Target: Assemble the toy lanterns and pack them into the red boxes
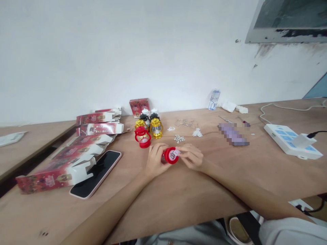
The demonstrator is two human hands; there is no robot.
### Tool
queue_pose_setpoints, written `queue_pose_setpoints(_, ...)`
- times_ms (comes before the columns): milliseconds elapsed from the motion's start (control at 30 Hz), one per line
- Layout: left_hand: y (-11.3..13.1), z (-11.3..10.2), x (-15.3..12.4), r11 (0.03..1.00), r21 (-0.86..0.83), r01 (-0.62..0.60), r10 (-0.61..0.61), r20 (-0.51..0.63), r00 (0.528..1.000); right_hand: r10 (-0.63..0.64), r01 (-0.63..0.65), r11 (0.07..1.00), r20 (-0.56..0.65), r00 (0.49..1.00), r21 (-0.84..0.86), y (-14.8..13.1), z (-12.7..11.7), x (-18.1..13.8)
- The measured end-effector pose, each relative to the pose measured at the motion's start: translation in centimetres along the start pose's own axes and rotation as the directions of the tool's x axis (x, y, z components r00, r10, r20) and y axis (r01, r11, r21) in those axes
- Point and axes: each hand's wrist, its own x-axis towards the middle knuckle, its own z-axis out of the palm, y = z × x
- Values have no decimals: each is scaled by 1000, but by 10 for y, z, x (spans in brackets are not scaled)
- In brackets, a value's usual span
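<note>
The left hand (156, 160) grips a red plastic toy lantern (170, 157) on its side over the middle of the brown tabletop (178, 197), its round base facing near. The right hand (192, 157) pinches a small white tab (177, 153) at the base's edge. Just beyond lie small round silver discs (179, 139). Far left of the hands, a second red lantern (143, 140) stands before two shiny gold lanterns (156, 131); opened red cardboard boxes (88, 146) lie further left.
</note>
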Motion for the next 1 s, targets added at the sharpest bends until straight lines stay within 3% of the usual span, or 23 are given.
queue_pose_setpoints(167,0,0,0,999,2,53,-53,6,999,0,0,1000,31,1000,6,-2,-4,3)
queue_pose_setpoints(333,-1,0,0,1000,-1,31,-31,-2,1000,33,-33,999,21,999,9,-5,-3,4)
queue_pose_setpoints(667,0,-1,1,1000,-4,25,-25,14,1000,280,-278,945,12,960,174,-23,-6,17)
queue_pose_setpoints(1000,1,-2,2,1000,-8,15,-15,34,999,270,-274,952,45,962,136,-16,-6,13)
